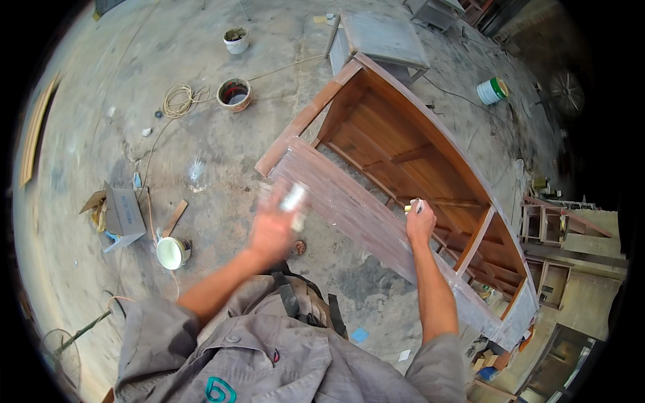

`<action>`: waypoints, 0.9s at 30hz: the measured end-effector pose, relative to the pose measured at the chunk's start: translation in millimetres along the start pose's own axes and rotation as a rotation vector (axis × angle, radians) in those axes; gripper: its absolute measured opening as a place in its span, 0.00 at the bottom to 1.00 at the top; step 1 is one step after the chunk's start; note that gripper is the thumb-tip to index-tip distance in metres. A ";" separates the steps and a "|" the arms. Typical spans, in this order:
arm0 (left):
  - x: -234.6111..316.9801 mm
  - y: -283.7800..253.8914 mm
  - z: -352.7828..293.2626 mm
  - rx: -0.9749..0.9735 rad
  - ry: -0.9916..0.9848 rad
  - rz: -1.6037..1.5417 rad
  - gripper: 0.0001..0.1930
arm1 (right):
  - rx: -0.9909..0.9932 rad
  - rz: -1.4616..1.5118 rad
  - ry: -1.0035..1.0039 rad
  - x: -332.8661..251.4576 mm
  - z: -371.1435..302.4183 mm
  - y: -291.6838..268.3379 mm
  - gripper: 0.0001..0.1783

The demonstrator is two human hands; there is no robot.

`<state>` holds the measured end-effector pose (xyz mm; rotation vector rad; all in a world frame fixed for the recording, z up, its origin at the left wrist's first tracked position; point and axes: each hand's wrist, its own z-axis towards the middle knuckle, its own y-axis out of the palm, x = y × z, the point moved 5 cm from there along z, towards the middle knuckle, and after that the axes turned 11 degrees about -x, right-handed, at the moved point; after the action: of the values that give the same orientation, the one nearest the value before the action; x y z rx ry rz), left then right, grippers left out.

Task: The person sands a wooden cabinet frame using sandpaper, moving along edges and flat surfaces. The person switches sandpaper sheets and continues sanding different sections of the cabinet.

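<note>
A large wooden cabinet frame (403,154), red-brown inside, lies tilted before me. Along its near side runs a long board (342,185) with a dusty, pinkish-white surface. Over the far left end of this board is my left hand (272,225), smeared by motion and closed round a whitish block-like piece (294,198) whose kind I cannot make out. My right hand (421,225) is closed near the board's inner edge, farther right. A small object with a yellowish end (408,209) pokes from its fingers; the rest is hidden.
On the concrete floor at left stand an open cardboard box (123,218) and a white bucket (185,251). Farther off are a bucket of dark liquid (235,96), a coiled hose (178,101) and another white bucket (236,41). A grey table-like piece (383,37) stands behind the cabinet; a green-rimmed bucket (489,93) is at right.
</note>
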<state>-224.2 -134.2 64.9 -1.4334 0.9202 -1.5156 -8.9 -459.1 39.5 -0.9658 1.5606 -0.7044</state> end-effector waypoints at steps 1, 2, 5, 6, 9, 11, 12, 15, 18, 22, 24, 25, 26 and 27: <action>30.3 19.3 -4.2 0.025 0.107 -0.130 0.34 | -0.006 -0.004 0.000 -1.2 -1.1 1.7 0.17; 52.4 27.1 -10.4 -0.077 0.166 -0.127 0.35 | -0.012 -0.015 -0.006 -1.4 0.0 4.0 0.17; 26.8 17.9 7.2 -0.105 0.249 -0.041 0.39 | 0.027 -0.055 0.002 10.9 2.5 1.6 0.17; -8.1 1.6 14.3 -0.082 0.173 0.012 0.39 | 0.045 -0.065 0.002 12.5 2.9 0.8 0.17; -42.7 -10.5 21.4 0.007 0.009 0.132 0.36 | 0.021 -0.025 -0.026 -4.3 0.5 -1.2 0.16; -24.6 3.2 24.6 0.060 0.038 0.057 0.33 | 0.014 -0.045 -0.010 -3.3 0.0 0.1 0.16; 7.2 15.6 18.9 -0.028 0.119 0.016 0.34 | 0.005 -0.041 -0.006 -6.9 -1.4 -1.5 0.16; 11.4 6.1 36.3 -0.140 0.142 -0.058 0.38 | 0.034 -0.058 -0.011 -0.5 -0.7 -2.0 0.16; -28.2 -11.6 78.6 -0.181 0.151 0.042 0.40 | 0.015 -0.051 -0.003 -2.4 0.9 -0.1 0.16; -88.4 -36.8 106.8 -0.087 0.211 0.206 0.39 | 0.032 -0.033 -0.003 -0.7 -1.3 -1.8 0.16; -75.6 -30.2 106.1 -0.104 0.212 0.178 0.37 | 0.026 -0.047 -0.002 -6.7 -2.3 -2.6 0.16; -61.9 -25.6 101.1 -0.115 0.209 0.162 0.37 | 0.020 -0.056 -0.001 -9.2 -3.1 -3.5 0.16; -32.7 -9.8 96.9 -0.121 0.255 0.104 0.36 | 0.017 -0.048 0.003 -8.8 -3.3 -3.0 0.16; -5.9 -1.8 96.7 -0.126 0.298 0.047 0.35 | 0.014 -0.040 0.005 -6.8 -1.5 -4.0 0.16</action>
<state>-128.1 -124.8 71.9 -1.2819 1.2389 -1.6894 -9.2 -455.2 46.5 -0.9881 1.5420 -0.7454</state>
